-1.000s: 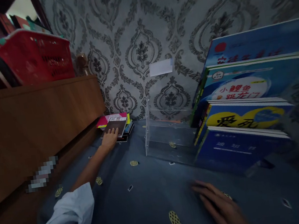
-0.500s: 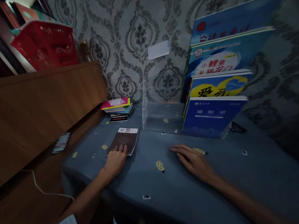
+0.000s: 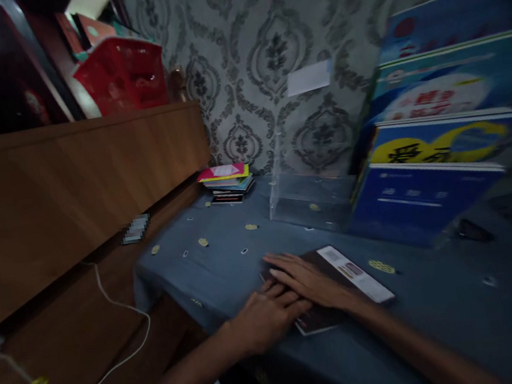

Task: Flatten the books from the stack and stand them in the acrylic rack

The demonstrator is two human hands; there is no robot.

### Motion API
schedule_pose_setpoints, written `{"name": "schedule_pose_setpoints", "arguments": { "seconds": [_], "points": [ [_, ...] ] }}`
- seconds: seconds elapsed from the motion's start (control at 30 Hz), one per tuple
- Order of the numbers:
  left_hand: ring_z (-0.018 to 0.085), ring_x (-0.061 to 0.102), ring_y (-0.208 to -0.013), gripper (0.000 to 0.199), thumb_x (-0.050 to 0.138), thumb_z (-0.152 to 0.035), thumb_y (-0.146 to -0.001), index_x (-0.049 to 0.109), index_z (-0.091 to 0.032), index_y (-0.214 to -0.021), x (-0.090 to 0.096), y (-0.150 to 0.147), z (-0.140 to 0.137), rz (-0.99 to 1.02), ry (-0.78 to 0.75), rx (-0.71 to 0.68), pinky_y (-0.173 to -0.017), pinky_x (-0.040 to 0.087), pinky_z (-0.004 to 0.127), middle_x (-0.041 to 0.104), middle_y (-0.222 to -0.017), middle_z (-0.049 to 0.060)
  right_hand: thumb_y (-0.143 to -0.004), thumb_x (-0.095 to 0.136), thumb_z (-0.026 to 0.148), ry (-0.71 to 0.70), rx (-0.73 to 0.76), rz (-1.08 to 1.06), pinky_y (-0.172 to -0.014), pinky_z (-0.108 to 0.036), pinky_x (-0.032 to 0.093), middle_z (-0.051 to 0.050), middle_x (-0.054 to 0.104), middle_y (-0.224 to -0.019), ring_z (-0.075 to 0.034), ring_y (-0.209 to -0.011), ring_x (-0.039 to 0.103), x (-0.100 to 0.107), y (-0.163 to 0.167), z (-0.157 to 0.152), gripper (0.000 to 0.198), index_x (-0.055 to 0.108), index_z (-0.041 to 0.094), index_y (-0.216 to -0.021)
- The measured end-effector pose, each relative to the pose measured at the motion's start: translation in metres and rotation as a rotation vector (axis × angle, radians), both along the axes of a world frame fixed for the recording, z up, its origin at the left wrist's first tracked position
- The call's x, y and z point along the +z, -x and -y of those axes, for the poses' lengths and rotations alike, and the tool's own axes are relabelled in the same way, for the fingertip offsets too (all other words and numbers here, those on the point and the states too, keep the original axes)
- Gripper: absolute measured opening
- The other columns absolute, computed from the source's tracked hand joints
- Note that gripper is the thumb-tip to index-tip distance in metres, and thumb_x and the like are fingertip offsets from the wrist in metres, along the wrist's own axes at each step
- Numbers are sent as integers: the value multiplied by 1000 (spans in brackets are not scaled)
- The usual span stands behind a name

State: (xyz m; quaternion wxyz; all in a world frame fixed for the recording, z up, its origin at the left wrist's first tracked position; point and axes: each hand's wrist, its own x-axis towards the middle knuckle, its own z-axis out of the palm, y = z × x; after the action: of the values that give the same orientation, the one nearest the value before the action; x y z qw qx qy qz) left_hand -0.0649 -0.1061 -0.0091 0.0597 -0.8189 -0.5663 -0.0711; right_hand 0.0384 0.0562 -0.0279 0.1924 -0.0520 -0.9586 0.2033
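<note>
Left hand [image 3: 268, 317] and right hand [image 3: 307, 279] lying over a brown-covered booklet [image 3: 357, 274]

We are laying our right palm flat across the cover, fingers straight and unclosed; our left fingers are meeting it from the near-left side, and we cannot tell whether the hidden thumb is pinching the edge. Both are probably steadying the booklet. Leftmost, a wooden cabinet [image 3: 71, 199] is bearing a red plastic basket [image 3: 125, 77] and limiting sideways reach. Next, a pink-topped stack of thin books [image 3: 229, 186] is sitting near its far end, seemingly tucked aside. Blue patterned tablecloth [image 3: 225, 263] is stretching between stack and booklet, giving us sliding room. The booklet is lying askew, its lower corner near the cloth's front edge. Beyond, a clear tiered rack [image 3: 297, 213] is propping blue-covered books [image 3: 419, 197] in steps, apparently so each cover is showing; its front is limiting forward movement.
</note>
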Motion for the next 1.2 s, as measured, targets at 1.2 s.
{"name": "schedule_pose_setpoints", "arguments": {
  "seconds": [1.2],
  "points": [
    [29,11,-154,78,22,-57,-102,20,0,-155,13,12,-129,99,339,258,-123,16,53,19,-164,19,-95,32,59,-376,-500,-13,-103,-59,44,-15,60,-140,-35,-126,58,-68,-100,-62,60,61,24,-134]
  ]
}}
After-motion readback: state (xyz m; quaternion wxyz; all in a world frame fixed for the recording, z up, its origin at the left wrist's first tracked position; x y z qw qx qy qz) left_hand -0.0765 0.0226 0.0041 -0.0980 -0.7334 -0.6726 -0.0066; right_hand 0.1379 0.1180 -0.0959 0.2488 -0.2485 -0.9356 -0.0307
